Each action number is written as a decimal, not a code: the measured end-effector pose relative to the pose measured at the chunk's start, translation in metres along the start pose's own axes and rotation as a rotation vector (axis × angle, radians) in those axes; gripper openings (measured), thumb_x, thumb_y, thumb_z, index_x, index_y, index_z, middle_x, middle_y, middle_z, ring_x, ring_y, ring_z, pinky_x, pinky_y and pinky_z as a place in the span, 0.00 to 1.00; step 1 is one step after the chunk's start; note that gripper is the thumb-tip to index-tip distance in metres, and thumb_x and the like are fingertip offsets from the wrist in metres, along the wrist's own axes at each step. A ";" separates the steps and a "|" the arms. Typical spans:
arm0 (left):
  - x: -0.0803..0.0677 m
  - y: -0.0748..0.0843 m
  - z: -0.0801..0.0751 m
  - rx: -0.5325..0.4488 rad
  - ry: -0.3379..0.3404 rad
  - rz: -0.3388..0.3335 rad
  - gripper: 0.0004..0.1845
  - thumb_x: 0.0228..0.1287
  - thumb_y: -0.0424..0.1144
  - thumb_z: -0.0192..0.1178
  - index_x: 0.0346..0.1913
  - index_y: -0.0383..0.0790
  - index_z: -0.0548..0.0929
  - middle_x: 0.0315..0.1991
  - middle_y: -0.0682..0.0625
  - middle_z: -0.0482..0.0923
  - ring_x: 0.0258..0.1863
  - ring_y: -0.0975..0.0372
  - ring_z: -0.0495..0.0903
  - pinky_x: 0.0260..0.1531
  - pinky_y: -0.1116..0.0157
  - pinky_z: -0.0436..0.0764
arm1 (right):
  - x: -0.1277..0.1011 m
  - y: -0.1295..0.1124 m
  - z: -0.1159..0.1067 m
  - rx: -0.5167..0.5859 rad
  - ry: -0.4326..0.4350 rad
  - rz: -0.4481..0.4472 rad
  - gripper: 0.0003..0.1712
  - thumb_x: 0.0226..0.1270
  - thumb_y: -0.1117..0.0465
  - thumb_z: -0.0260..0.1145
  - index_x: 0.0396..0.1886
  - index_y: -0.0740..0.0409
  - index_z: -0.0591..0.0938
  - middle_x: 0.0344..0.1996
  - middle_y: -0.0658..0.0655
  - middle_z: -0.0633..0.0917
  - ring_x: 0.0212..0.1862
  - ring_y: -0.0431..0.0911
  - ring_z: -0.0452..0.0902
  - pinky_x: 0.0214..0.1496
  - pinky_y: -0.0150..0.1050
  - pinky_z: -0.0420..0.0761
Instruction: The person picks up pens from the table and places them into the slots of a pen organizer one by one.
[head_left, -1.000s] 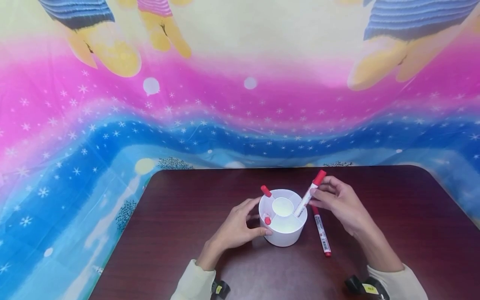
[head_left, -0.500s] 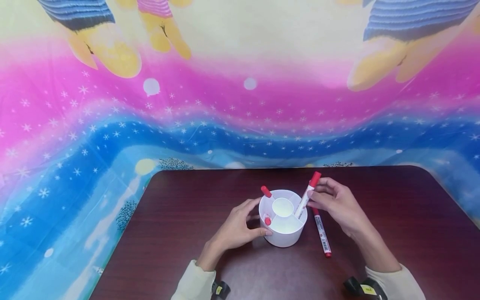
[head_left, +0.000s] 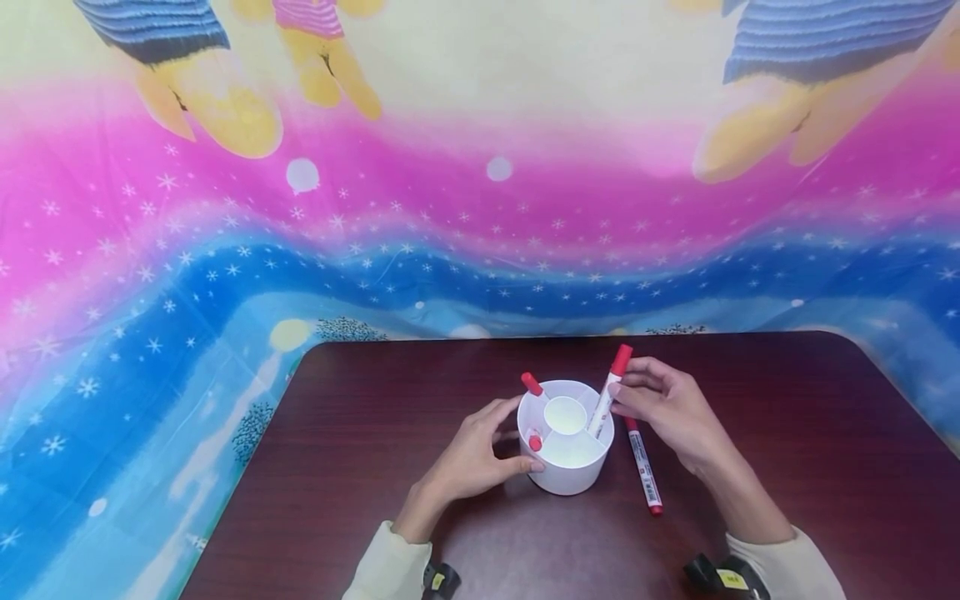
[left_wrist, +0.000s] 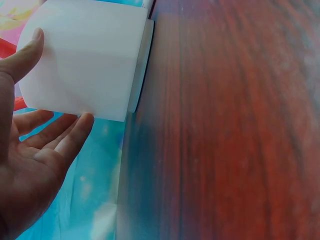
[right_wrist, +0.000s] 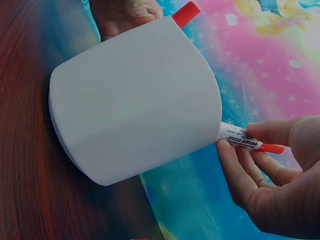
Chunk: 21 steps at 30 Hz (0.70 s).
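Observation:
A white round pen holder (head_left: 567, 450) with divided compartments stands on the dark wooden table (head_left: 360, 467). My left hand (head_left: 480, 454) cups its left side, thumb and fingertips against the wall (left_wrist: 85, 60). My right hand (head_left: 660, 404) pinches a red-capped white marker (head_left: 609, 392) that leans in the holder's right compartment; the marker (right_wrist: 247, 143) sticks out past the rim in the right wrist view. Two more red-capped markers (head_left: 533, 385) stand in the left compartments. Another red marker (head_left: 643, 467) lies flat on the table right of the holder.
A colourful cloth (head_left: 480, 208) with pink and blue bands hangs behind the table and drapes beside its left edge. Wrist-worn cameras (head_left: 723, 575) show at the bottom of the head view.
My right hand has tipped the marker more upright and lower into the holder's right compartment, its cap shifting left. The left hand has stayed on the holder.

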<state>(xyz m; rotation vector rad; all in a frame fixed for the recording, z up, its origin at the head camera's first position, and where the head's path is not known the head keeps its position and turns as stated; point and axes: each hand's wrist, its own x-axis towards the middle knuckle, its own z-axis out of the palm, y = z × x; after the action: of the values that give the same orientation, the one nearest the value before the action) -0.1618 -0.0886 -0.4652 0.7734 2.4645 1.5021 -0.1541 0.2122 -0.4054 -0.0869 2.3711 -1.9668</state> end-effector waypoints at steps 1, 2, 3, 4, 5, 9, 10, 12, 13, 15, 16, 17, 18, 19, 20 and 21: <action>0.000 0.000 0.000 0.000 0.000 0.001 0.50 0.56 0.46 0.84 0.81 0.55 0.69 0.67 0.54 0.79 0.66 0.60 0.81 0.64 0.60 0.86 | 0.000 0.000 0.000 -0.002 0.000 0.000 0.30 0.77 0.63 0.70 0.71 0.71 0.72 0.49 0.56 0.85 0.46 0.36 0.90 0.55 0.42 0.92; 0.000 0.000 0.000 0.000 0.001 0.003 0.50 0.57 0.46 0.84 0.81 0.55 0.69 0.67 0.54 0.79 0.66 0.60 0.81 0.64 0.60 0.86 | 0.000 0.000 0.001 0.000 0.001 0.000 0.30 0.77 0.63 0.70 0.71 0.71 0.72 0.50 0.57 0.85 0.46 0.36 0.90 0.55 0.42 0.92; 0.000 0.000 0.000 -0.003 0.000 0.006 0.50 0.57 0.45 0.84 0.81 0.54 0.69 0.67 0.54 0.79 0.67 0.60 0.81 0.64 0.60 0.86 | 0.001 0.000 0.001 -0.001 0.001 0.001 0.30 0.77 0.63 0.70 0.71 0.71 0.72 0.50 0.58 0.85 0.46 0.36 0.90 0.55 0.42 0.92; 0.000 0.000 0.000 -0.004 0.000 0.008 0.50 0.57 0.45 0.84 0.81 0.54 0.69 0.67 0.54 0.79 0.67 0.60 0.81 0.64 0.59 0.86 | 0.001 0.000 0.002 -0.003 0.002 0.003 0.30 0.77 0.63 0.70 0.72 0.71 0.72 0.51 0.60 0.85 0.46 0.35 0.90 0.55 0.41 0.92; 0.000 -0.001 0.000 -0.006 0.000 0.009 0.50 0.57 0.45 0.84 0.81 0.54 0.69 0.67 0.54 0.79 0.67 0.60 0.81 0.64 0.59 0.86 | 0.001 0.001 0.002 -0.006 0.003 0.005 0.31 0.77 0.63 0.71 0.72 0.71 0.73 0.52 0.62 0.85 0.46 0.35 0.90 0.54 0.41 0.92; 0.000 -0.001 0.001 0.000 0.002 0.006 0.50 0.57 0.44 0.84 0.81 0.54 0.69 0.67 0.54 0.79 0.66 0.60 0.81 0.64 0.59 0.86 | 0.001 0.002 0.003 -0.022 0.001 0.015 0.31 0.77 0.61 0.71 0.72 0.70 0.73 0.56 0.69 0.83 0.47 0.35 0.89 0.54 0.40 0.92; 0.000 -0.001 0.001 0.003 0.003 0.004 0.50 0.57 0.44 0.84 0.81 0.54 0.69 0.67 0.54 0.79 0.66 0.61 0.81 0.64 0.60 0.86 | 0.001 0.002 0.003 -0.028 -0.004 0.017 0.31 0.77 0.61 0.71 0.73 0.69 0.73 0.57 0.70 0.83 0.47 0.35 0.89 0.55 0.40 0.92; 0.000 -0.001 0.001 0.010 0.003 -0.002 0.50 0.57 0.45 0.84 0.81 0.54 0.69 0.67 0.55 0.79 0.66 0.61 0.81 0.64 0.61 0.86 | 0.001 0.003 0.003 -0.037 -0.014 0.015 0.31 0.77 0.60 0.71 0.73 0.69 0.73 0.59 0.72 0.82 0.48 0.35 0.89 0.54 0.39 0.91; 0.000 -0.001 0.001 0.012 0.003 -0.003 0.50 0.57 0.45 0.84 0.81 0.54 0.69 0.67 0.55 0.79 0.66 0.61 0.81 0.64 0.61 0.86 | 0.001 0.003 0.003 -0.040 -0.018 0.012 0.31 0.77 0.60 0.71 0.73 0.69 0.73 0.59 0.72 0.82 0.49 0.36 0.89 0.54 0.39 0.92; 0.000 0.000 0.001 0.017 0.002 -0.006 0.50 0.57 0.46 0.84 0.81 0.54 0.69 0.67 0.55 0.79 0.66 0.61 0.81 0.64 0.61 0.86 | 0.000 0.002 0.002 -0.045 -0.024 0.004 0.31 0.78 0.60 0.70 0.72 0.69 0.73 0.58 0.70 0.83 0.49 0.37 0.89 0.54 0.39 0.92; 0.000 0.000 0.001 0.018 0.002 -0.007 0.50 0.57 0.46 0.84 0.81 0.54 0.69 0.67 0.54 0.79 0.67 0.61 0.81 0.64 0.60 0.86 | 0.000 0.002 0.001 -0.043 -0.025 0.000 0.30 0.78 0.60 0.70 0.72 0.69 0.73 0.57 0.69 0.84 0.50 0.37 0.89 0.54 0.39 0.92; 0.000 0.000 0.001 0.018 0.002 -0.007 0.50 0.57 0.46 0.84 0.81 0.54 0.69 0.68 0.54 0.79 0.67 0.61 0.81 0.64 0.59 0.86 | 0.000 0.002 0.001 -0.038 -0.023 -0.007 0.30 0.78 0.60 0.70 0.72 0.69 0.73 0.56 0.67 0.85 0.50 0.38 0.89 0.54 0.39 0.92; 0.000 0.000 0.001 0.017 0.003 -0.006 0.50 0.57 0.46 0.84 0.81 0.54 0.69 0.68 0.54 0.79 0.67 0.61 0.81 0.64 0.58 0.86 | 0.000 0.001 0.000 -0.033 -0.020 -0.013 0.30 0.79 0.60 0.69 0.72 0.69 0.73 0.54 0.64 0.85 0.50 0.38 0.90 0.53 0.38 0.92; 0.000 0.000 0.001 0.016 0.004 -0.004 0.50 0.57 0.46 0.84 0.81 0.53 0.69 0.68 0.54 0.79 0.67 0.60 0.81 0.64 0.58 0.86 | 0.000 0.000 -0.001 -0.028 -0.019 -0.018 0.30 0.79 0.61 0.69 0.72 0.70 0.73 0.53 0.62 0.86 0.50 0.39 0.90 0.53 0.38 0.92; 0.000 0.000 0.001 0.015 0.004 -0.004 0.50 0.57 0.46 0.84 0.81 0.53 0.69 0.68 0.54 0.78 0.67 0.60 0.81 0.64 0.57 0.86 | 0.000 0.000 -0.002 -0.023 -0.017 -0.022 0.30 0.79 0.61 0.69 0.72 0.70 0.73 0.52 0.59 0.86 0.50 0.39 0.90 0.53 0.37 0.92; 0.000 0.000 0.001 0.013 0.004 -0.003 0.50 0.56 0.46 0.84 0.81 0.53 0.69 0.68 0.54 0.78 0.67 0.60 0.81 0.64 0.57 0.86 | 0.000 -0.001 -0.003 -0.019 -0.016 -0.025 0.29 0.79 0.61 0.68 0.72 0.70 0.73 0.51 0.57 0.87 0.50 0.39 0.90 0.52 0.37 0.92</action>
<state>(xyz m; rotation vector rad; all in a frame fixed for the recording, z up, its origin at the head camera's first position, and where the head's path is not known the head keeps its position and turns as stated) -0.1617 -0.0875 -0.4655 0.7689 2.4802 1.4894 -0.1544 0.2146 -0.4041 -0.1336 2.3910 -1.9472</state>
